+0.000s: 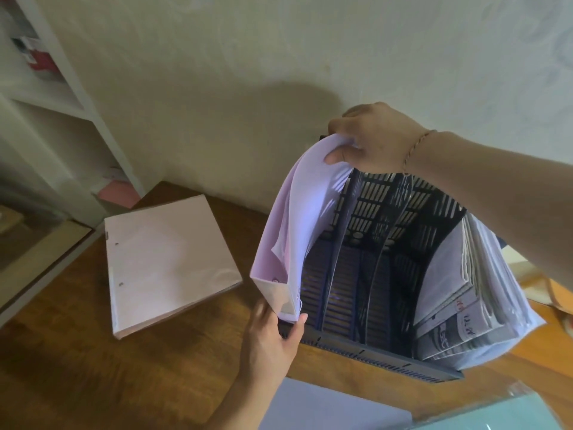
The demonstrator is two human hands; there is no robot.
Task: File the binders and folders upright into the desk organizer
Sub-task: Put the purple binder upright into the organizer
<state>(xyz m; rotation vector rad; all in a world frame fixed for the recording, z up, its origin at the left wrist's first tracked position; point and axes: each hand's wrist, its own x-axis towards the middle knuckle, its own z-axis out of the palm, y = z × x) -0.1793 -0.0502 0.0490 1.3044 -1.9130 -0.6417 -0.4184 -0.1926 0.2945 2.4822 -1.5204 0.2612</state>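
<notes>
A dark slotted desk organizer (372, 358) stands on the wooden desk. A lilac binder (276, 231) stands upright in its leftmost slot, white sheets bulging from its top. My right hand (372, 141) pinches the binder's top far corner. My left hand (273, 330) grips the binder's lower near corner at the organizer's front edge. The rightmost slot holds several clear-sleeved folders and papers (465, 299). The two middle slots look empty. A pale pink binder (164, 259) lies flat on the desk to the left.
A lilac folder (325, 408) and a pale teal folder (496, 414) lie at the desk's near edge. A white shelf unit (62, 97) stands at the left against the wall. The wooden desk (93, 367) edge runs along the left.
</notes>
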